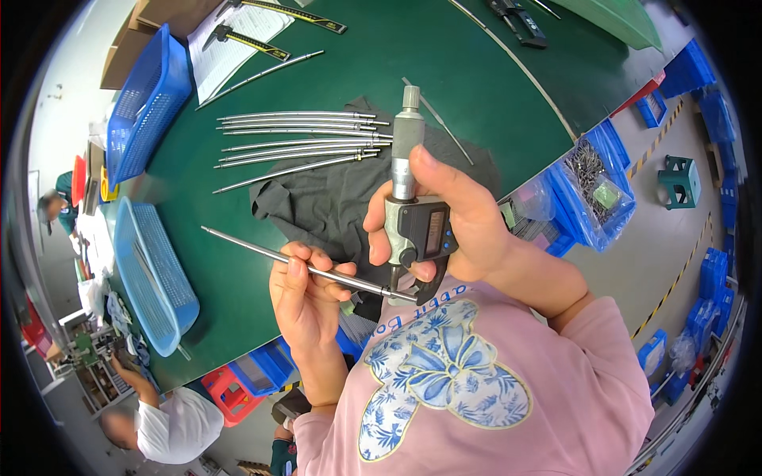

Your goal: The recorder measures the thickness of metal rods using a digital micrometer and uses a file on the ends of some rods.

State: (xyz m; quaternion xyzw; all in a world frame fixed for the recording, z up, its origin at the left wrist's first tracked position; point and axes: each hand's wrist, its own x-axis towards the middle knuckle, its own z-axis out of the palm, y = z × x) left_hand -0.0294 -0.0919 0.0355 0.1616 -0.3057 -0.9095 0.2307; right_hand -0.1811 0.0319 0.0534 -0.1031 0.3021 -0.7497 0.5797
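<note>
My left hand [308, 297] is closed around a slim metal rod [250, 244], which slants down to the right across my fingers. In my right hand [464, 210] is a digital micrometer [409, 135], held upright with the thumb on its barrel and the fingers wrapped about its frame. The rod's right end lies at the micrometer's jaws; whether both faces touch it I cannot tell. Beyond my hands, several similar metal rods [298, 145] lie side by side, partly on a crumpled dark cloth [305, 198]. A thin rod [448, 131] rests behind the micrometer.
The green table [238, 210] carries a blue basket [151, 107] and a light-blue basket [159, 274] at left. Calipers [250, 43] and paper [230, 71] lie at the back. To the right stands a blue crate [591, 190] of small metal parts. A person [175, 424] works at lower left.
</note>
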